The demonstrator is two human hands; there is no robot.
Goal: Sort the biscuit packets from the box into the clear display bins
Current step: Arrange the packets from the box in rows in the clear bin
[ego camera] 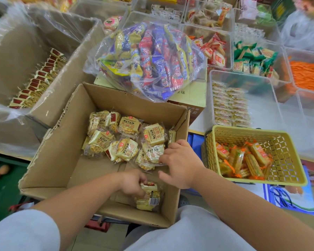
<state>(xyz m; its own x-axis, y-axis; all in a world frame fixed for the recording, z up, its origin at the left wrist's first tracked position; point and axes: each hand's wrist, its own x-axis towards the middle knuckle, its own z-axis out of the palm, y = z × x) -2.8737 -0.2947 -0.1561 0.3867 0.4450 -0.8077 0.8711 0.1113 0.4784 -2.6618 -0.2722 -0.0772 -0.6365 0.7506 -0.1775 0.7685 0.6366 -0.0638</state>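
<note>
An open cardboard box (pixel 62 142) sits in front of me with several cream-and-yellow biscuit packets (pixel 127 138) piled at its far right. My left hand (pixel 132 183) is inside the box near the front wall, fingers closed on a stack of the same packets (pixel 149 198). My right hand (pixel 179 162) reaches in beside it, fingertips touching a packet (pixel 150 153) at the edge of the pile, fingers spread. A clear display bin (pixel 243 84) to the right holds rows of pale packets.
A bulging clear bag of mixed snack packets (pixel 149 58) rests on a closed carton behind the box. A yellow lattice basket (pixel 279 142) with orange-wrapped biscuits stands at the right. A larger plastic-lined carton (pixel 53 84) is at the left. More clear bins fill the back.
</note>
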